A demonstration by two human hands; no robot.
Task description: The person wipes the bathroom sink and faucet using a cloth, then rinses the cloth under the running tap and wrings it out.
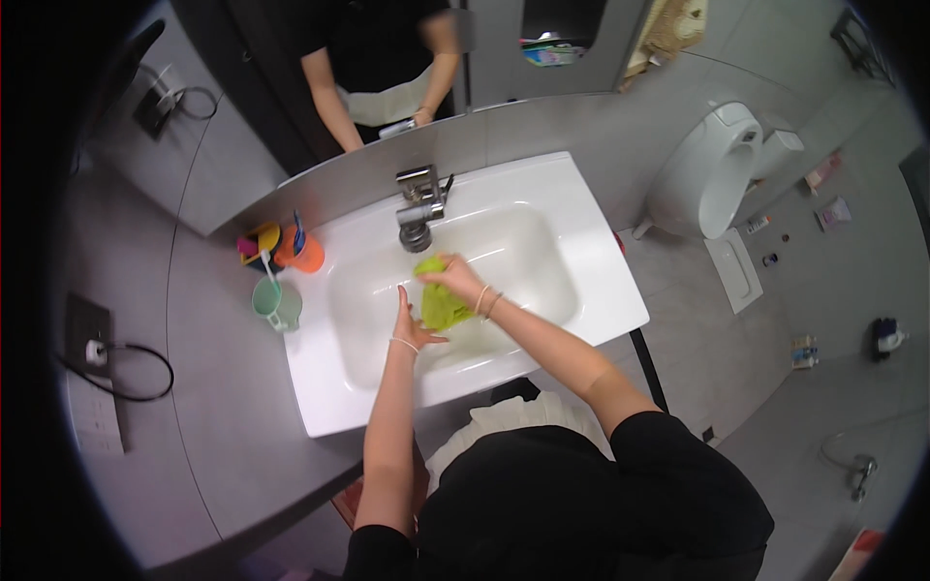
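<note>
The fingers of my right hand point(457, 279) pinch the upper part of a limp, lime-green cloth point(444, 310), which hangs in loose folds over the basin. My left hand point(411, 329) is open just to its left, thumb and fingers spread; I can't tell whether they touch the cloth's near edge. The chrome faucet point(420, 208) stands just beyond, and I can't make out whether water runs from it. I'd judge I'm midway through washing the cloth: it's in hand over the white washbasin point(605, 281), but neither wrung into a twist nor spread out. Wringing and putting it away seem left. Toward the far left, the orange cup point(308, 254) and mint-green mug point(275, 308) stand apart from this work.
</note>
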